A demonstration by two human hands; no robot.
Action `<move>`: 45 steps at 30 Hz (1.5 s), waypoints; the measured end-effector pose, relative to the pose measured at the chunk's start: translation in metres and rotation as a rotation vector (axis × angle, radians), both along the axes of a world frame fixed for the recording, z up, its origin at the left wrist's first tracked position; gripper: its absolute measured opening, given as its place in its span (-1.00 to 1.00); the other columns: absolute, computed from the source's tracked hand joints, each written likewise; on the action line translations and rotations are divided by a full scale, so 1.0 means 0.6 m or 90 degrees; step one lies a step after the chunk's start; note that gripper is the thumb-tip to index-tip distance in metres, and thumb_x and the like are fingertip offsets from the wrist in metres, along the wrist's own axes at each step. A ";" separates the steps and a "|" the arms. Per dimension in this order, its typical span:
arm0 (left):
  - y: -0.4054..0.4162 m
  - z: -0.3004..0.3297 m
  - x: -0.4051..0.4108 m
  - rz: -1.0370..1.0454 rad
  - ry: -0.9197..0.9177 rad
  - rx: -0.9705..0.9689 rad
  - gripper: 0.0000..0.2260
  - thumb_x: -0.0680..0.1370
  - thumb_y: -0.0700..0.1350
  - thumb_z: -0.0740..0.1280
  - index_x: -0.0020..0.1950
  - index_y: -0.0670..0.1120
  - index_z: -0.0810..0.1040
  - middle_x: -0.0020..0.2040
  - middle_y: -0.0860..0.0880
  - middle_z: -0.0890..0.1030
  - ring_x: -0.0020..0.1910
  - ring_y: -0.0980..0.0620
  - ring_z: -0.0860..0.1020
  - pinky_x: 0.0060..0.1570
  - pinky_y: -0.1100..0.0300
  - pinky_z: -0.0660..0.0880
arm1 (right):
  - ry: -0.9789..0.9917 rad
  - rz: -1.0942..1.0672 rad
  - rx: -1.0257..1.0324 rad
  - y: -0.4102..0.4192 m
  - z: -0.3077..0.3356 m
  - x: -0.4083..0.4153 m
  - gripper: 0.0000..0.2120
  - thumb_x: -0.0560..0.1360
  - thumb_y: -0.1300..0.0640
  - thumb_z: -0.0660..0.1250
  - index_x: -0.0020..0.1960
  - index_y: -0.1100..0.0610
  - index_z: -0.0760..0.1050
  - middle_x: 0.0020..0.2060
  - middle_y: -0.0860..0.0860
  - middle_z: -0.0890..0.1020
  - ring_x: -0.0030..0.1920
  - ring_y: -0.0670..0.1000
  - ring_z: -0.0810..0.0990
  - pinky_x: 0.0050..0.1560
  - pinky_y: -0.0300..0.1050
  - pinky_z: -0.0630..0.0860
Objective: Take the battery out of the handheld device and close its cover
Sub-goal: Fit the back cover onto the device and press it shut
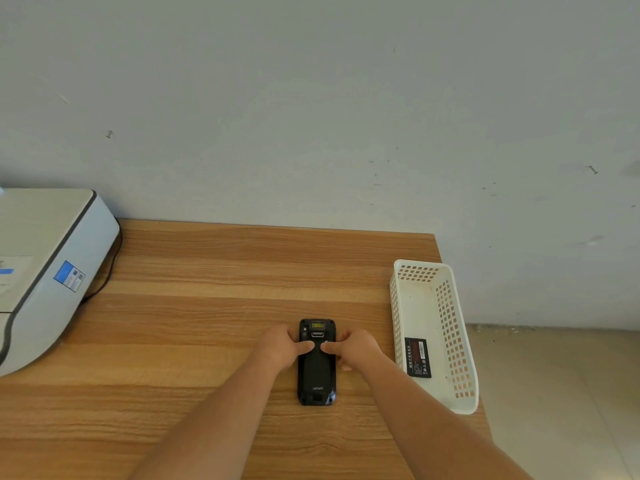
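Here we have the black handheld device [316, 372] lying face down on the wooden tabletop [207, 306], its long axis running away from us, with its back cover [316, 370] on and the scanner window at its far end. Our left hand [282, 346] comes in from the left and our right hand [353, 348] from the right, and both close around the upper half of the device: the fingers wrap its two long edges while the two thumbs lie flat on the cover, tips nearly meeting at the middle just below the small latch. So each grip is shut on the device, pressing on it rather than lifting it (it rests flat on the wood).

The battery [418, 357], a dark flat pack with a red and white label, lies apart from the device in the white perforated basket [450, 306] at the right edge of the tabletop, toward the basket's near end. The basket stands just beside our right forearm, and its near corner overhangs the tabletop's edge a little.

At the far left sits a white and grey printer [52, 271] with a blue sticker on its side, and a dark cable [109, 271] runs down behind it. A pale wall [311, 98] rises behind the tabletop, and tiled floor [554, 393] shows to the right.
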State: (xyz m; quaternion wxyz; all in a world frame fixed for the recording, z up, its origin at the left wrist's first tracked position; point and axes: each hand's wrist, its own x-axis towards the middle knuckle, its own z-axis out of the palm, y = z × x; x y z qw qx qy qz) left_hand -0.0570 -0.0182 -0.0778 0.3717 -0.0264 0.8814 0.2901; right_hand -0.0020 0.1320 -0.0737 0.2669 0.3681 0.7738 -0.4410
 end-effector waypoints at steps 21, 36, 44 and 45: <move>-0.002 -0.012 0.009 0.076 -0.001 0.065 -0.81 0.45 -0.03 0.50 -0.07 0.01 0.51 -0.08 -0.01 0.63 -0.10 -0.01 0.61 -0.03 -0.01 0.59 | 0.007 -0.116 -0.093 0.002 -0.017 0.000 -0.77 0.43 0.16 0.49 -0.10 0.13 0.43 -0.16 0.06 0.61 -0.24 -0.02 0.60 -0.24 -0.16 0.60; -0.005 -0.011 0.048 0.068 0.037 0.051 -0.63 0.50 -0.04 0.45 0.27 -0.05 0.51 0.15 -0.02 0.61 0.11 -0.01 0.56 0.13 0.04 0.51 | 0.044 -0.078 -0.056 -0.005 -0.012 0.038 -0.79 0.46 0.09 0.46 -0.07 0.07 0.43 -0.16 0.06 0.66 -0.25 0.02 0.66 -0.19 -0.12 0.65; -0.008 -0.016 0.066 0.040 0.070 0.052 -0.57 0.44 -0.08 0.50 0.28 -0.02 0.51 0.00 0.05 0.59 0.01 0.03 0.56 0.09 0.07 0.50 | 0.051 -0.036 -0.027 -0.015 -0.018 0.048 -0.72 0.41 0.20 0.50 -0.06 0.04 0.40 -0.18 0.04 0.62 -0.25 0.04 0.66 -0.12 -0.01 0.65; -0.009 -0.015 0.068 0.041 0.077 0.054 -0.58 0.45 -0.07 0.50 0.28 -0.01 0.51 0.01 0.04 0.60 0.01 0.03 0.57 0.10 0.05 0.51 | 0.058 -0.030 -0.020 -0.015 -0.018 0.051 -0.73 0.41 0.19 0.49 -0.07 0.04 0.40 -0.18 0.04 0.62 -0.26 0.04 0.65 -0.13 0.00 0.65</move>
